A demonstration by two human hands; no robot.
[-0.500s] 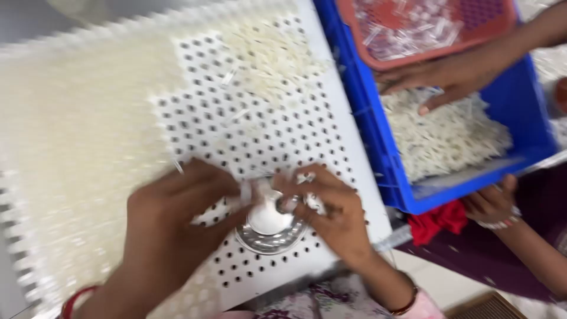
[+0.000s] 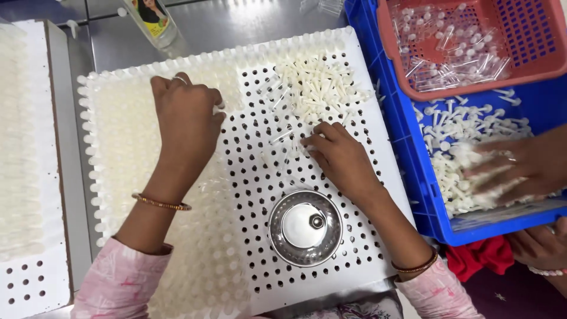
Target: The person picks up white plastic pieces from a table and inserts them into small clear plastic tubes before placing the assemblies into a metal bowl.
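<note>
The small white plastic stemmed pegs (image 2: 316,88), heaped loose on the white perforated board (image 2: 266,177), look light, stiff and easily scattered, best pinched by the stem; the right hand (image 2: 342,158) fingers close on one at the heap's edge, while the left hand (image 2: 186,121) presses fingertips together at the filled rows.

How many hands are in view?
4: the left hand on the filled rows, the right hand by the loose white pieces, two co-worker's hands at right.
</note>
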